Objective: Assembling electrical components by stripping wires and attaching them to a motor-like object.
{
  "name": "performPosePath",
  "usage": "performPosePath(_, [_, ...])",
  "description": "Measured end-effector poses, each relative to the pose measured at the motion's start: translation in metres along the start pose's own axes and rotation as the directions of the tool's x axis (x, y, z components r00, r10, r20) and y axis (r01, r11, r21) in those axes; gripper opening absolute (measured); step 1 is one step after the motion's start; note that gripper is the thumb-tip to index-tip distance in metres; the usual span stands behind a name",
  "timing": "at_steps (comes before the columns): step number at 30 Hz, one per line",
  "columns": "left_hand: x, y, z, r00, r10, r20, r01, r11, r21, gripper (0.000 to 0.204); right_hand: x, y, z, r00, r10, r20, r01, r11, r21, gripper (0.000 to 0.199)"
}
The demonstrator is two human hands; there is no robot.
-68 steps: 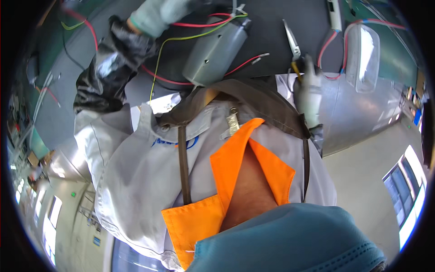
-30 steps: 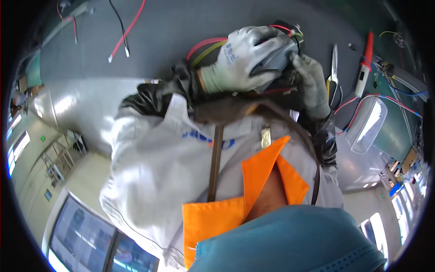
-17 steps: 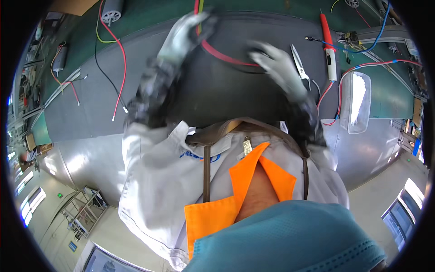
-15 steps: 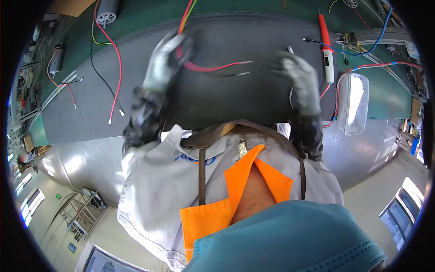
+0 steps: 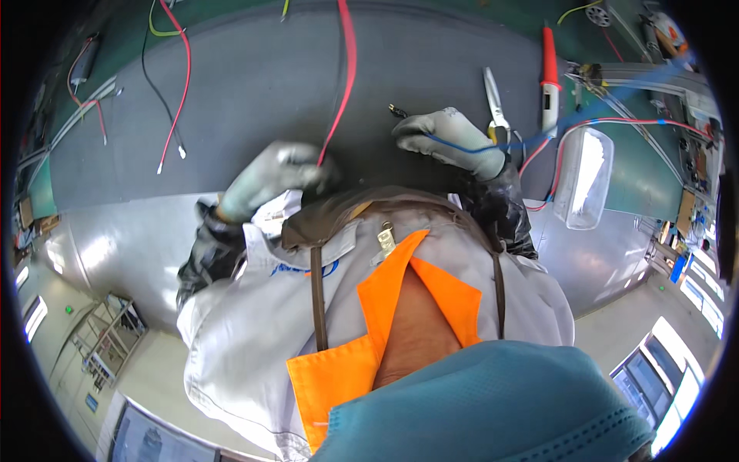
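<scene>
My left hand (image 5: 279,175), in a pale grey work glove, is closed around the lower end of a red wire (image 5: 348,69) near the table's front edge. Its fingertips are slightly blurred. From there the wire runs up to the far edge of the picture. My right hand (image 5: 453,140), gloved alike, is closed on a blue cable (image 5: 469,148). The cable's small dark connector (image 5: 397,112) pokes out past the fingers. Just right of that hand lies a pair of scissors (image 5: 494,96), blades pointing away, handles partly hidden by the cable and hand.
A red-and-white pen-shaped tool (image 5: 550,96) lies at the right, near a translucent tray (image 5: 566,208) with something white inside. Red cable (image 5: 616,121) loops around there. Red (image 5: 185,85) and black (image 5: 157,100) wires lie at the left. A metal rail (image 5: 654,75) stands far right.
My right hand has moved left and picked up the blue cable, leaving the scissors in full view. My left hand has come down toward me, drawing the red wire's end nearer.
</scene>
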State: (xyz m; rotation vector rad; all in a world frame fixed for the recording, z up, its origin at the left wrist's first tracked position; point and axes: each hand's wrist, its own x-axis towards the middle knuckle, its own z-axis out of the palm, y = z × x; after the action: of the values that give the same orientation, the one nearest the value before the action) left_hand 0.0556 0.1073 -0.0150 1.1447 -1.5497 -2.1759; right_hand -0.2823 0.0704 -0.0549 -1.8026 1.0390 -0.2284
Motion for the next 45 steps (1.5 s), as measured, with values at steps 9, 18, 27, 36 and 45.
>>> performPosePath(9, [0.124,0.05,0.028,0.904,0.308,-0.297,-0.428,0.614,-0.663,0.02,-0.034,-0.051,0.003,0.658,-0.061,-0.75,0.408,0.866,0.288,0.037])
performPosePath(18, [0.132,0.063,0.047,0.919,0.269,-0.287,-0.392,0.569,-0.723,0.021,-0.018,-0.05,0.013,0.514,-0.128,-0.848,0.317,0.947,0.049,0.045])
performPosePath(27, [0.132,0.059,0.051,0.867,0.294,-0.403,-0.493,0.626,-0.604,0.024,-0.016,-0.041,0.017,0.524,-0.111,-0.844,0.428,0.892,0.148,0.046])
performPosePath(36, [0.137,0.054,0.055,0.877,0.297,-0.377,-0.48,0.519,-0.707,0.02,-0.012,-0.043,0.023,0.529,-0.121,-0.84,0.347,0.934,0.084,0.047])
performPosePath(45, [0.146,0.042,0.057,0.916,0.306,-0.259,-0.399,0.643,-0.654,0.037,-0.009,-0.029,0.004,0.695,-0.014,-0.719,0.284,0.924,0.257,0.055])
